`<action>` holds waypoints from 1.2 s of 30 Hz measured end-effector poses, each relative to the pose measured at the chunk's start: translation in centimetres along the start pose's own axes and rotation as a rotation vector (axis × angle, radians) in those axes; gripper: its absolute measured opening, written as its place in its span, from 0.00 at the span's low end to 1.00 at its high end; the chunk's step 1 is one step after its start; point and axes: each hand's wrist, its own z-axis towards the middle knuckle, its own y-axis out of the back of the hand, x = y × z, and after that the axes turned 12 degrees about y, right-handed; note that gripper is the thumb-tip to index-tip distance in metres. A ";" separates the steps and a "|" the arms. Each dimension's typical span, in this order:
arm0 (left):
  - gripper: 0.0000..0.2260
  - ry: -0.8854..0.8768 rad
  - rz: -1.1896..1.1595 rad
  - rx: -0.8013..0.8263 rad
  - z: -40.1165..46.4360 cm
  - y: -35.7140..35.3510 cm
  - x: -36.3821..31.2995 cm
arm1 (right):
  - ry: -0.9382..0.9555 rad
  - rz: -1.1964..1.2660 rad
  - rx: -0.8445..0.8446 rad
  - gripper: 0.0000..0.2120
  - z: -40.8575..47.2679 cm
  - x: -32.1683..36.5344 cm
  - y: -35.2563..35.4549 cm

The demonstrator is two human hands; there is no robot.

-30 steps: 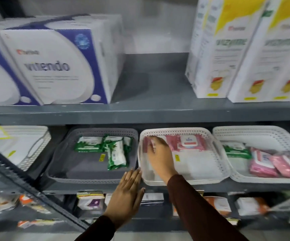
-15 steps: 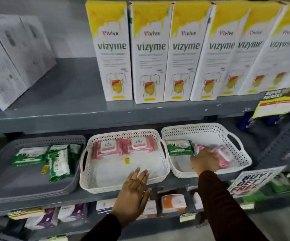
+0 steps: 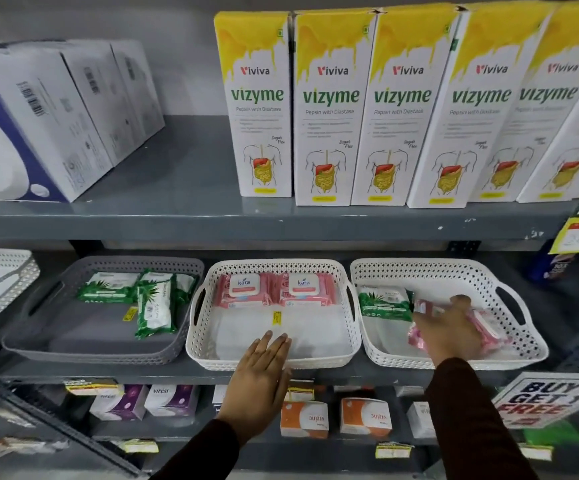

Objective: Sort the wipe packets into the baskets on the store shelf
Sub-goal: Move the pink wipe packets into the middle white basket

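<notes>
Three baskets stand side by side on the middle shelf. The grey basket [image 3: 90, 355] on the left holds green wipe packets [image 3: 108, 289]. Two pink kara packets [image 3: 243, 289] lie at the back of the middle white basket [image 3: 208, 358]. The right white basket [image 3: 523, 344] holds one green packet [image 3: 383, 303] and a few pink packets [image 3: 489, 330]. My right hand [image 3: 451, 330] is inside it, spread over the pink packets and blurred; its grip is hidden. My left hand [image 3: 260, 379] lies flat on the middle basket's front rim and holds nothing.
Tall yellow-and-white Vizyme boxes [image 3: 329, 109] and white-and-blue boxes [image 3: 38, 123] fill the upper shelf. Another white basket [image 3: 0, 282] shows at the far left. Small boxes [image 3: 303, 419] line the lower shelf. A "buy 1 get 1 free" sign [image 3: 544, 400] hangs at the right.
My right hand left the middle basket and went into the right basket, onto the pink packets. My left hand rose to the middle basket's rim. The view swung to the right.
</notes>
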 end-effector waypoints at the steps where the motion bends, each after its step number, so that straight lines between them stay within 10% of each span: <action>1: 0.22 0.010 0.003 -0.003 -0.1 0.1 0.1 | 0.044 0.031 -0.042 0.31 -0.4 0.5 0.5; 5: 0.21 0.033 0.023 -0.006 -0.3 0.4 0.6 | 0.348 0.118 -0.133 0.30 -2.2 4.2 1.5; 10: 0.22 0.036 0.045 0.011 -0.4 0.4 0.4 | 0.519 0.288 0.220 0.25 -5.9 9.5 -3.3; 21: 0.22 0.055 0.080 0.020 -0.4 0.5 -0.5 | 0.625 -0.058 0.478 0.20 -8.1 11.8 -9.6; 27: 0.21 -0.030 0.053 0.070 0.8 -0.9 -3.2 | 0.430 0.079 0.045 0.08 -3.4 7.0 -3.1; 32: 0.25 -0.048 0.064 0.118 1.6 -1.9 -5.7 | -0.097 -0.318 0.310 0.30 2.0 -0.2 0.8; 36: 0.25 -0.066 0.064 0.108 2.1 -1.8 -6.9 | -0.075 -0.485 0.444 0.40 4.0 -3.1 1.4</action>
